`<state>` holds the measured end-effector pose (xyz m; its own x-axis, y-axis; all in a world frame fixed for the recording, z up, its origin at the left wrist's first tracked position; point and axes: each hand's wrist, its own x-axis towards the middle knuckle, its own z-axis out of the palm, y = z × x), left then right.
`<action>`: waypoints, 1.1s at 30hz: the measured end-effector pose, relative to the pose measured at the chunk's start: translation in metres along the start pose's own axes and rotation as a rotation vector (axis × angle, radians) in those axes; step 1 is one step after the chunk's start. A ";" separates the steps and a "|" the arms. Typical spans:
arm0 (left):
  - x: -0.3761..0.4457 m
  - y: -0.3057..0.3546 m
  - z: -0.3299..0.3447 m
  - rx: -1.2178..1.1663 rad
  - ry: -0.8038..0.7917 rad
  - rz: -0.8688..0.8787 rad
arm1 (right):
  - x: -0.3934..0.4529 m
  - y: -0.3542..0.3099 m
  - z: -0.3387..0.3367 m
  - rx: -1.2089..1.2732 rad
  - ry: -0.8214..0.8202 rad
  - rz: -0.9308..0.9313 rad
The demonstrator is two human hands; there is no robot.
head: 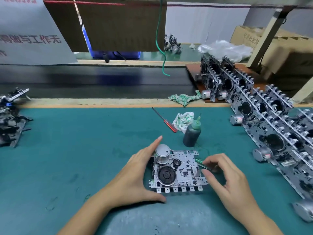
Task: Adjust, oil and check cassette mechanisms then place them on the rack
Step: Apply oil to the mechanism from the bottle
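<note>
One cassette mechanism flat on green worktop, left hand cupped against its left edge, fingers straight; right hand pinching one green-handled tool at its right edge. Behind: one oil bottle, one red screwdriver, two rags.

A cassette mechanism is lying on the mat between both hands, with an oil bottle and screwdriver behind it and racked mechanisms standing at right.
</note>
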<state>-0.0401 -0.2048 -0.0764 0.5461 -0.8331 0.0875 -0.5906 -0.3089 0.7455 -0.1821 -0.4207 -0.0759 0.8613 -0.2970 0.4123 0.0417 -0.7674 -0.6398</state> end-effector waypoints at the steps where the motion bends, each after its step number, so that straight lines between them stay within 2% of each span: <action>1: 0.000 0.001 0.001 0.015 -0.001 0.002 | 0.000 0.000 0.000 0.002 -0.001 0.003; 6: 0.004 0.010 0.008 0.108 0.084 0.031 | 0.000 -0.002 0.001 0.002 -0.021 -0.003; 9: 0.004 0.010 0.007 0.111 0.076 0.039 | 0.000 -0.001 0.002 -0.005 -0.018 -0.008; 16: 0.003 0.006 0.006 0.019 0.053 0.028 | 0.005 0.006 0.000 0.100 0.154 0.154; 22: 0.003 0.005 0.006 0.009 0.035 0.026 | 0.031 -0.009 -0.008 0.133 0.199 0.218; 25: 0.004 0.004 0.007 0.020 0.017 0.035 | 0.045 -0.027 -0.011 0.065 0.027 0.087; 30: 0.005 0.003 0.008 0.032 0.040 0.032 | 0.057 -0.032 -0.009 -0.283 -0.604 -0.073; 33: 0.006 0.001 0.008 0.011 0.039 0.029 | 0.057 -0.030 -0.001 -0.410 -0.712 -0.153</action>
<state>-0.0423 -0.2135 -0.0801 0.5512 -0.8234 0.1353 -0.6131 -0.2896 0.7350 -0.1352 -0.4148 -0.0326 0.9810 0.1518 -0.1206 0.1153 -0.9570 -0.2663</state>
